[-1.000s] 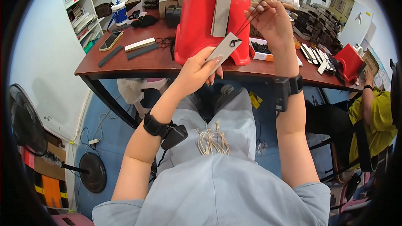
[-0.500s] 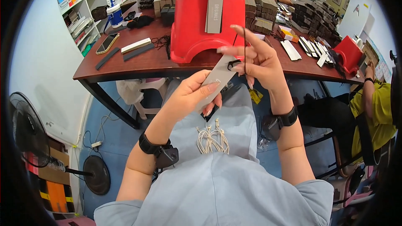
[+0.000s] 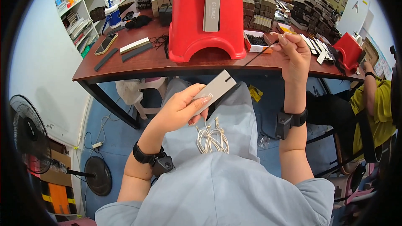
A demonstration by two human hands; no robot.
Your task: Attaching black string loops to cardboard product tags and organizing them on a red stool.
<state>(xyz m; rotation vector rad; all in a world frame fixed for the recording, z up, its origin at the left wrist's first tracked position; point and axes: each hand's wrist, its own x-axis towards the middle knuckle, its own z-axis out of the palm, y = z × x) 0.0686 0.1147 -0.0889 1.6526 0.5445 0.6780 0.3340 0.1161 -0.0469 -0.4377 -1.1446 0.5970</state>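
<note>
My left hand (image 3: 182,106) is closed around the lower end of a grey hang tag (image 3: 218,86), thumb on top, above my lap. Near the tag's upper corner is a hole with a bit of black cord in it. Up to the right, my right hand (image 3: 296,58) pinches the end of a thin black cord (image 3: 258,55) that slants down toward that hole. Against the dark table edge I cannot follow the cord all the way. Ahead stands an upturned red plastic stool (image 3: 207,44) with another grey hang tag (image 3: 212,10) upright against it.
On the dark red table (image 3: 98,65) lie a phone (image 3: 106,44), white and black strips (image 3: 136,49) and tangled black cords (image 3: 159,44). Right of the stool are a small box of black pieces (image 3: 256,41) and white tags (image 3: 318,48). A yellow-sleeved person (image 3: 374,104) sits at right.
My right hand has moved right and away from the tag, drawing the black cord out into a straight line. My left hand has tilted the tag further right and slightly lower.
</note>
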